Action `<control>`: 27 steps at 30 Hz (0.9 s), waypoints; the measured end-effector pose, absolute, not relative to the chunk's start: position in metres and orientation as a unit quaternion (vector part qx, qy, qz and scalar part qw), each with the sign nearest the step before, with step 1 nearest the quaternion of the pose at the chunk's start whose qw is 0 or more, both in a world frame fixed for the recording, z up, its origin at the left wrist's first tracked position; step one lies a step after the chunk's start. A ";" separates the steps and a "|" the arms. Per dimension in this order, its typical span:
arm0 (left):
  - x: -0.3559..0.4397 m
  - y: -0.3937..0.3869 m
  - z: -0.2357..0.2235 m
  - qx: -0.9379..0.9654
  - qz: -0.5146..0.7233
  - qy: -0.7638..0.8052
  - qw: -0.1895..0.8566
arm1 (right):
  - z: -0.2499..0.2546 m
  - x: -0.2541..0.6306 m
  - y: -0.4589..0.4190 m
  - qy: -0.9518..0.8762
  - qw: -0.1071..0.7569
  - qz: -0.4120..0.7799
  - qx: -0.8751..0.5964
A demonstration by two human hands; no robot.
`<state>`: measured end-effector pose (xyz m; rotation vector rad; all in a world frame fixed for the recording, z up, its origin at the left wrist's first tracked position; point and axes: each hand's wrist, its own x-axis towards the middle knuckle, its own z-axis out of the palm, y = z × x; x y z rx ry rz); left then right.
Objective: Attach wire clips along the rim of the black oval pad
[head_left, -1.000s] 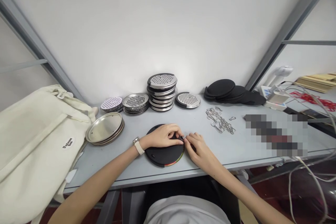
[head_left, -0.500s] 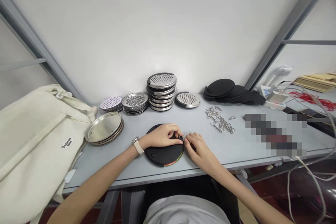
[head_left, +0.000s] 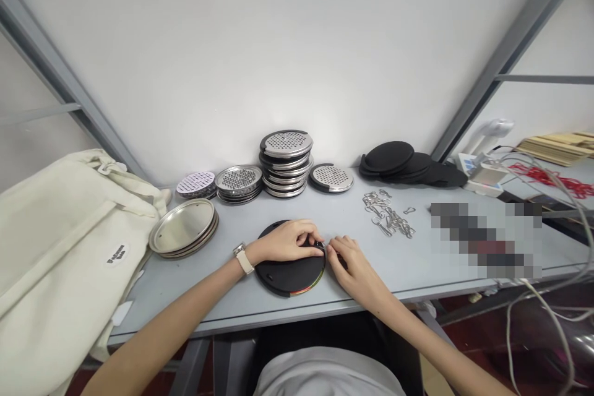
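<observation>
A round black disc [head_left: 288,275] with a red, yellow and green strip on its rim lies flat on the table before me. My left hand [head_left: 294,240] lies across its upper part, fingers curled and closed at the right edge. There, a small shiny metal piece [head_left: 322,245] shows between the fingertips of both hands; its shape is mostly hidden. Just right of the disc, my right hand [head_left: 350,263] is closed, thumb and forefinger pinched at that piece. A pile of metal snap hooks [head_left: 392,221] lies farther right.
Along the wall stand a tall stack of round metal graters [head_left: 286,164], a single grater [head_left: 331,177], lower grater stacks [head_left: 239,180] and black round pads [head_left: 387,158]. Round metal lids [head_left: 183,226] lie left, beside a cream bag [head_left: 69,247]. Cables [head_left: 557,322] hang at right.
The camera view has shifted slightly. Both hands stay at the disc's right edge, with almost no visible movement of the fingers.
</observation>
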<state>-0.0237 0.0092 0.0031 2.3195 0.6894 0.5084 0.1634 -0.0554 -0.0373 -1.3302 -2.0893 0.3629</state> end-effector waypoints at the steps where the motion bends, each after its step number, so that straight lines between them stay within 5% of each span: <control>1: -0.024 0.009 0.003 0.887 0.192 0.264 0.326 | -0.038 0.164 -0.055 -0.791 0.316 0.138 -0.505; 27: -0.026 0.008 0.005 0.892 0.201 0.259 0.311 | -0.040 0.165 -0.055 -0.820 0.278 0.116 -0.486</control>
